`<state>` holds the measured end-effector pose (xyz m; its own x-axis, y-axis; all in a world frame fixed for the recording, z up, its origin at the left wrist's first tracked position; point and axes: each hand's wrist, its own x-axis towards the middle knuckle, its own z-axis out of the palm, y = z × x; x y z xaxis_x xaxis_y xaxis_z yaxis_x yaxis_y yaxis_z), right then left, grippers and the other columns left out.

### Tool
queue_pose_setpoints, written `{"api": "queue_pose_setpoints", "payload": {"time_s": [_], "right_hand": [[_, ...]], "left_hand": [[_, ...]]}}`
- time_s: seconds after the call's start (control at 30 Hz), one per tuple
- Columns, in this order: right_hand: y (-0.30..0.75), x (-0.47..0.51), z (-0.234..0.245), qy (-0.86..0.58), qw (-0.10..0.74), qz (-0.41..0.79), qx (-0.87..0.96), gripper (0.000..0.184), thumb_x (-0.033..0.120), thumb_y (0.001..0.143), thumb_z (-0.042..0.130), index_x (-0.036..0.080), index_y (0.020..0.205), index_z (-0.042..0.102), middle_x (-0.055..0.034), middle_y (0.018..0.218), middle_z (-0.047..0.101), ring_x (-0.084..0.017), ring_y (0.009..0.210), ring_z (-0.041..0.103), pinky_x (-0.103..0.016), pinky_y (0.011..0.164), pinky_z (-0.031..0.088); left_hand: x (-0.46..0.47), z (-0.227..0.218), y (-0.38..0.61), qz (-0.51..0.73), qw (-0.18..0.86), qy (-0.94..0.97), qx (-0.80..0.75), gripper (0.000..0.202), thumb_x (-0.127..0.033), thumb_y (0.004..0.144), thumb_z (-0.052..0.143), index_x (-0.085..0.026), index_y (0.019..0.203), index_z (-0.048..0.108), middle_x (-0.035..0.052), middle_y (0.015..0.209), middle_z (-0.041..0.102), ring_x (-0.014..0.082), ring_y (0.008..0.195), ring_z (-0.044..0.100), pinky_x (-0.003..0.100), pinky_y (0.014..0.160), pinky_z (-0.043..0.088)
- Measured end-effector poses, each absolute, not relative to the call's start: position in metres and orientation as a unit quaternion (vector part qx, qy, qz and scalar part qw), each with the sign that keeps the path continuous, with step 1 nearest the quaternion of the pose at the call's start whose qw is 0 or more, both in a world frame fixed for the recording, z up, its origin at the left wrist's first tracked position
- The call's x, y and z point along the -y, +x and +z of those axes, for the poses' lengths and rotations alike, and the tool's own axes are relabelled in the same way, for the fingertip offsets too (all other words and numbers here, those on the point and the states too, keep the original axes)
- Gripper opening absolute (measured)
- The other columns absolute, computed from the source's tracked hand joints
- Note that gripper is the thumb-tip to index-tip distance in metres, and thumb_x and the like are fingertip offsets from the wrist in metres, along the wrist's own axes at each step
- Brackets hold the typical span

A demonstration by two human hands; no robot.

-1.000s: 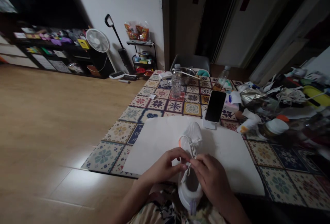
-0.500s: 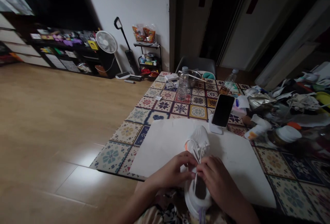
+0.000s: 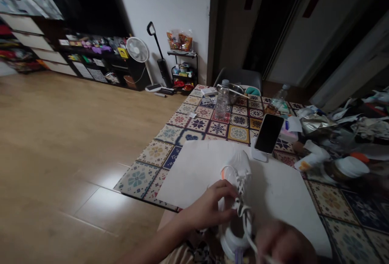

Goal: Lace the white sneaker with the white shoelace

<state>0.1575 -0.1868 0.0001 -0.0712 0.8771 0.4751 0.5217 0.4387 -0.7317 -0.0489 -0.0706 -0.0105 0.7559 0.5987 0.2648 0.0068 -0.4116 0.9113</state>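
A white sneaker [image 3: 238, 162] with an orange patch on its side rests with its toe pointing away from me, its heel close to my lap. White lace crosses its upper part. My left hand [image 3: 214, 205] is at the left of the sneaker's opening, with thumb and fingertips closed on it by the upper eyelets. From there a loose length of shoelace [image 3: 249, 231] runs down to my right hand [image 3: 282, 241], which is smeared by motion and has the lace in its fingers.
Under the sneaker lies a white sheet [image 3: 188, 166] on a patterned tablecloth [image 3: 138, 177]. A phone [image 3: 269, 133] leans on a stand beyond it. A plastic bottle [image 3: 223, 99] and a metal bowl [image 3: 235, 93] are farther back. Bottles, a white-lidded jar [image 3: 352, 167] and wrappers crowd the right.
My right hand has moved from the eyelets down and to the right, drawing a length of shoelace with it. The left hand stays at the sneaker. The camera view has shifted slightly left.
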Motion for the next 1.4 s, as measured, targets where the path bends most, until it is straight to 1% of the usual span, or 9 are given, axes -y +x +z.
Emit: {"api": "queue_pose_setpoints", "payload": {"time_s": [0.17, 0.3, 0.43, 0.5, 0.7, 0.8, 1.03, 1.23, 1.4], "right_hand": [[0.154, 0.160, -0.016, -0.526, 0.444, 0.142, 0.711, 0.015, 0.030, 0.095, 0.055, 0.024, 0.108, 0.058, -0.0059, 0.097, 0.067, -0.017, 0.082, 0.068, -0.026, 0.074, 0.059], [0.147, 0.155, -0.027, -0.517, 0.422, 0.085, 0.740, 0.021, 0.011, 0.089, 0.050, 0.024, 0.102, 0.058, -0.0058, 0.100, 0.066, -0.019, 0.095, 0.067, -0.027, 0.081, 0.058], [0.143, 0.153, -0.024, -0.507, 0.422, 0.073, 0.748, 0.026, 0.003, 0.078, 0.045, 0.022, 0.092, 0.055, -0.0046, 0.094, 0.062, -0.017, 0.086, 0.066, -0.026, 0.076, 0.057], [0.142, 0.149, -0.021, -0.499, 0.428, 0.088, 0.748, 0.023, 0.003, 0.075, 0.046, 0.022, 0.085, 0.053, -0.0034, 0.091, 0.060, -0.016, 0.081, 0.064, -0.024, 0.072, 0.056], [0.147, 0.144, -0.024, -0.475, 0.424, 0.152, 0.756, 0.020, 0.011, 0.089, 0.050, 0.025, 0.100, 0.058, -0.0036, 0.097, 0.059, -0.016, 0.087, 0.064, -0.022, 0.075, 0.056], [0.155, 0.145, -0.030, -0.460, 0.414, 0.186, 0.763, 0.009, 0.022, 0.095, 0.052, 0.025, 0.090, 0.059, -0.0033, 0.096, 0.058, -0.016, 0.087, 0.064, -0.022, 0.076, 0.055], [0.183, 0.155, -0.027, -0.423, 0.440, 0.272, 0.744, 0.035, 0.047, 0.098, 0.042, 0.024, 0.078, 0.059, -0.0044, 0.091, 0.059, -0.017, 0.075, 0.063, -0.026, 0.066, 0.055], [0.189, 0.149, -0.018, -0.380, 0.521, 0.325, 0.692, 0.040, 0.053, 0.096, 0.039, 0.024, 0.072, 0.052, -0.0028, 0.073, 0.056, -0.020, 0.066, 0.059, -0.030, 0.058, 0.052], [0.184, 0.139, -0.007, -0.301, 0.517, 0.324, 0.733, 0.044, 0.060, 0.096, 0.037, 0.025, 0.071, 0.049, 0.0002, 0.066, 0.057, -0.017, 0.062, 0.057, -0.027, 0.057, 0.050]], "left_hand": [[0.071, -0.009, -0.040, 0.271, 0.475, 0.811, -0.206, 0.027, -0.004, 0.071, 0.060, -0.018, 0.093, 0.059, 0.0050, 0.096, 0.057, 0.0188, 0.090, 0.053, 0.029, 0.082, 0.045], [0.071, -0.009, -0.030, 0.278, 0.472, 0.813, -0.199, 0.017, -0.006, 0.073, 0.057, -0.019, 0.085, 0.055, 0.0039, 0.090, 0.054, 0.0192, 0.089, 0.050, 0.029, 0.081, 0.043], [0.068, -0.011, -0.028, 0.295, 0.514, 0.782, -0.193, 0.007, -0.013, 0.082, 0.058, -0.018, 0.079, 0.052, 0.0041, 0.089, 0.054, 0.0180, 0.087, 0.051, 0.029, 0.081, 0.042], [0.065, -0.015, -0.030, 0.302, 0.560, 0.749, -0.184, 0.014, -0.025, 0.088, 0.060, -0.017, 0.078, 0.053, 0.0050, 0.091, 0.055, 0.0174, 0.087, 0.052, 0.029, 0.080, 0.043], [0.059, -0.025, -0.036, 0.334, 0.698, 0.619, -0.132, 0.037, -0.051, 0.079, 0.074, -0.015, 0.073, 0.065, 0.0048, 0.090, 0.056, 0.0169, 0.086, 0.054, 0.030, 0.081, 0.041], [0.059, -0.027, -0.039, 0.345, 0.759, 0.541, -0.112, 0.042, -0.052, 0.073, 0.079, -0.014, 0.065, 0.063, 0.0029, 0.082, 0.054, 0.0143, 0.078, 0.052, 0.028, 0.076, 0.039], [0.059, -0.028, -0.045, 0.405, 0.794, 0.442, -0.104, 0.055, -0.054, 0.063, 0.085, -0.014, 0.050, 0.050, 0.0014, 0.067, 0.049, 0.0133, 0.068, 0.048, 0.026, 0.065, 0.035], [0.057, -0.021, -0.049, 0.495, 0.810, 0.313, -0.027, 0.069, -0.044, 0.065, 0.085, -0.014, 0.051, 0.025, -0.0036, 0.057, 0.032, 0.0095, 0.056, 0.038, 0.025, 0.059, 0.031], [0.057, -0.021, -0.058, 0.487, 0.811, 0.325, -0.020, 0.069, -0.048, 0.068, 0.083, -0.015, 0.051, 0.025, -0.0055, 0.049, 0.028, 0.0074, 0.046, 0.031, 0.025, 0.053, 0.028]]}}
